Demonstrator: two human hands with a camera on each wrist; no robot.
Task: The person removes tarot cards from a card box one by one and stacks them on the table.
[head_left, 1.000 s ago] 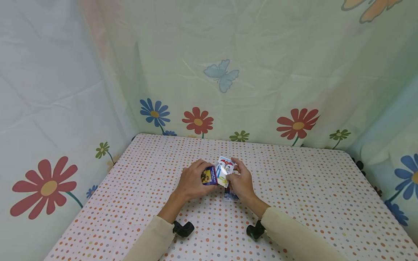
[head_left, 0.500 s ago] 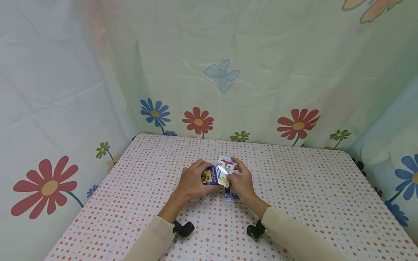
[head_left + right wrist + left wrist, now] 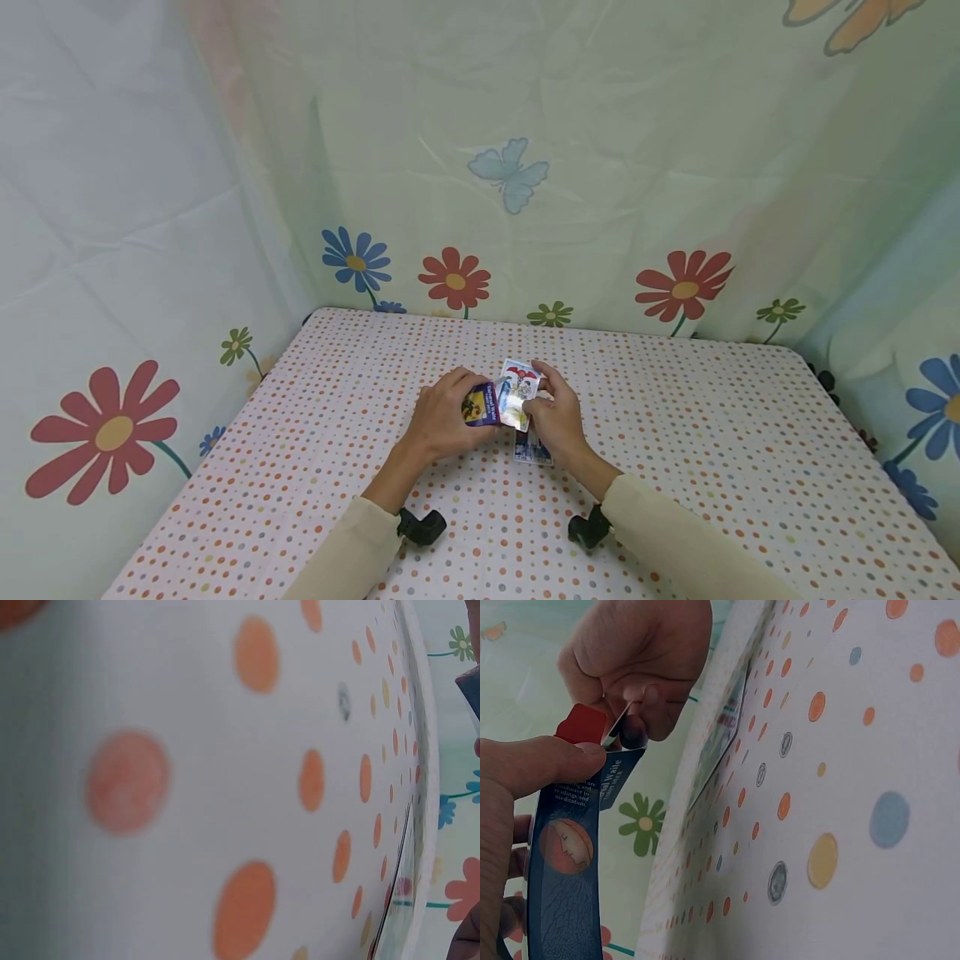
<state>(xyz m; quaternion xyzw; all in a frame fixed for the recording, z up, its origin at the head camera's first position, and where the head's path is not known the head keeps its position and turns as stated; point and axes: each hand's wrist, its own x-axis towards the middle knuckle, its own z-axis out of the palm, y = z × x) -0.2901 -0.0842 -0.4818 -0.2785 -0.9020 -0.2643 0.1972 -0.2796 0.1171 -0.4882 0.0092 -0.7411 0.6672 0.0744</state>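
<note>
We see the one relation that matters between the two hands: the glossy, white-bordered rectangular card with red and blue artwork [image 3: 517,385] sits against the right end of the small purple-and-blue cardboard box with a yellow picture panel [image 3: 477,404]. The left hand [image 3: 442,417] grasps the box, its long axis running roughly sideways, so that its mouth end faces the right hand [image 3: 557,417], which pinches the card. In the head view the card's long axis runs away from us, leaning right at the far end, so we read it as lying roughly crosswise to the box; the right hand is the nearer of the two to it. We cannot tell whether any of the card is inside the mouth (the left wrist view shows it nearly edge-on). There we also make out a stiff red flap [image 3: 583,724] at the mouth and, on the box's narrow dark-blue side, pale lettering and a round orange emblem holding a face [image 3: 567,846]. Just on our side of the right hand, a flat blue-printed card with a pale border [image 3: 531,451] lies on the bench [image 3: 315,517], partly hidden by that hand; whether others lie under it, we cannot tell. The bench wears a smooth whitish covering scattered with round orange, yellow and grey-blue dots.
</note>
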